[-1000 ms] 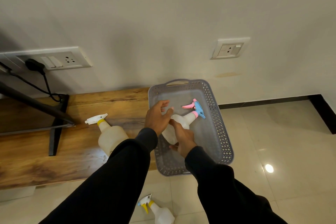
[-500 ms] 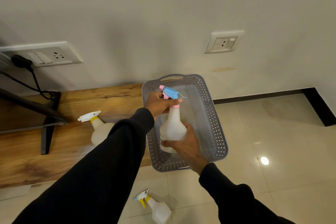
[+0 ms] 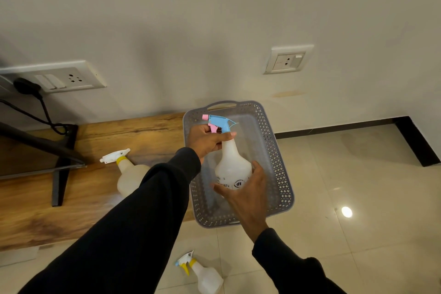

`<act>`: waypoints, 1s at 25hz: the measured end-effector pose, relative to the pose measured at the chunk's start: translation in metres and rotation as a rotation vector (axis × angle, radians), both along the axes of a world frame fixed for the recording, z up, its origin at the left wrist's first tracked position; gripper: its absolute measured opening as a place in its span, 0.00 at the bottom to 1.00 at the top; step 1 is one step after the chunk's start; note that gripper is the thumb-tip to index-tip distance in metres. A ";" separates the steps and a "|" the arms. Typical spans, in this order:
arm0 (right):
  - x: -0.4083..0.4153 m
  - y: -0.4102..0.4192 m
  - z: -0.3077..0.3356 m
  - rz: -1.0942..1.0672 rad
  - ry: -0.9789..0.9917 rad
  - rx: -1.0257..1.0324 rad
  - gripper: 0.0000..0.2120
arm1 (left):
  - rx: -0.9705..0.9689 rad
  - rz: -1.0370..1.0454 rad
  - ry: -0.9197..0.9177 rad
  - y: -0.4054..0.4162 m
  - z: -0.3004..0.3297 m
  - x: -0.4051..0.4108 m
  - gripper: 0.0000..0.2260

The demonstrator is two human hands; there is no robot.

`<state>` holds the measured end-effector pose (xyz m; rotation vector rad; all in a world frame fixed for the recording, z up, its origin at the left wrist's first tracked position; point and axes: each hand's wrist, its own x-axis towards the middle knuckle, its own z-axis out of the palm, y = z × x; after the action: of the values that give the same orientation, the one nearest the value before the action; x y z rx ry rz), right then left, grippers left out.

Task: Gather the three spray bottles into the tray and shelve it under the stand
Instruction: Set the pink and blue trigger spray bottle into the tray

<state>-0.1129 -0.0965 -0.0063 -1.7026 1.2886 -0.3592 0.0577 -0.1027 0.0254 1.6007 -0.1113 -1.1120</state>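
A white spray bottle with a blue and pink head [image 3: 232,164] stands upright inside the grey perforated tray [image 3: 279,164]. My left hand [image 3: 207,142] grips its neck just below the trigger. My right hand [image 3: 245,196] cups the lower body from the near side, thumb on the left and fingers on the right. A second bottle with a white head and yellow collar [image 3: 130,178] lies on the wooden stand [image 3: 35,210], left of the tray, partly hidden by my left sleeve. A third bottle with a white and yellow head [image 3: 206,278] lies on the floor tiles near me.
The tray sits at the right end of the wooden stand, against the wall. A black metal leg [image 3: 59,174] and a black cable [image 3: 45,112] stand at the left. Wall sockets [image 3: 287,59] are above. Glossy tiled floor [image 3: 358,198] extends to the right.
The blue-headed bottle lay on its side in the tray; both hands have tipped it upright. My left hand has moved up to the neck, and my right hand stays at the base.
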 end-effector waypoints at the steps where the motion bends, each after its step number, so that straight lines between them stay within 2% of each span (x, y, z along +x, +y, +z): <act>1: 0.001 0.003 0.002 -0.011 -0.004 -0.020 0.50 | -0.002 -0.010 0.003 0.000 0.001 0.000 0.23; 4: -0.001 -0.003 0.007 0.022 -0.047 0.082 0.44 | -0.035 -0.052 0.012 0.003 0.006 0.006 0.23; 8: -0.023 -0.024 0.017 0.187 -0.395 0.727 0.30 | -0.094 -0.108 0.081 0.008 0.014 0.011 0.18; 10: -0.031 -0.027 0.015 0.208 -0.489 0.866 0.30 | -0.097 -0.134 0.080 0.008 0.015 0.009 0.16; 12: -0.030 -0.022 0.013 0.164 -0.469 0.814 0.35 | -0.094 -0.110 0.062 0.008 0.016 0.007 0.16; 15: -0.018 -0.004 0.016 0.020 -0.314 0.435 0.43 | -0.100 -0.027 0.010 0.007 0.015 0.002 0.16; 18: -0.005 0.009 0.011 0.012 -0.166 0.127 0.45 | -0.099 0.012 -0.013 0.007 0.012 -0.004 0.16; 20: -0.003 0.008 0.007 0.036 -0.118 0.055 0.44 | -0.112 0.022 -0.010 0.007 0.012 -0.004 0.14; 22: -0.008 0.003 0.003 0.075 -0.106 0.060 0.42 | -0.131 0.017 0.008 0.009 0.012 -0.003 0.12; 25: -0.015 0.000 0.001 0.113 -0.133 0.106 0.40 | -0.136 -0.008 -0.002 0.010 0.011 -0.006 0.13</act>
<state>-0.1276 -0.0960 -0.0051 -1.6268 1.0912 -0.3260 0.0514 -0.0922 0.0364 1.4807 -0.1906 -1.0861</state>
